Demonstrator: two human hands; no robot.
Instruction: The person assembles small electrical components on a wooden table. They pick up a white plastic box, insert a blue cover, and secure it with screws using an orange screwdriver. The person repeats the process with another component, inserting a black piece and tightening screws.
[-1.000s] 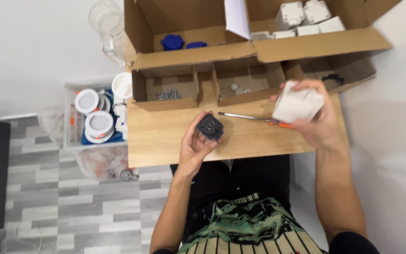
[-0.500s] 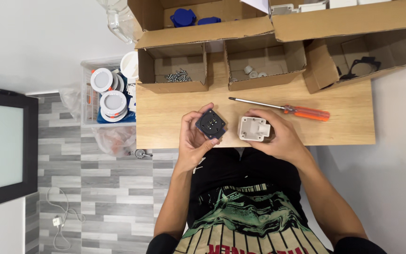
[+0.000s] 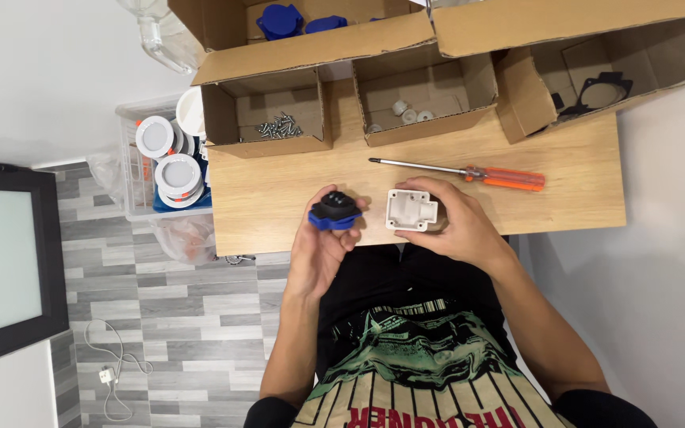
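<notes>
My left hand [image 3: 323,246] grips a small black and blue socket part [image 3: 334,211] at the near edge of the wooden table [image 3: 295,198]. Beside it, my right hand [image 3: 452,226] holds a white plastic housing box [image 3: 410,209], its hollow side facing up. The two parts are a few centimetres apart and do not touch. An orange-handled screwdriver [image 3: 469,171] lies on the table just beyond my right hand.
Open cardboard boxes line the table's far side: one with screws [image 3: 279,127], one with white round pieces [image 3: 406,111], one with black rings [image 3: 600,89], and blue parts [image 3: 279,19] further back. A clear bin of white round fittings [image 3: 170,162] stands left of the table.
My right hand brought the white housing down from the right-hand boxes to the table's near edge, beside the socket part. The left hand tilted the black and blue part slightly.
</notes>
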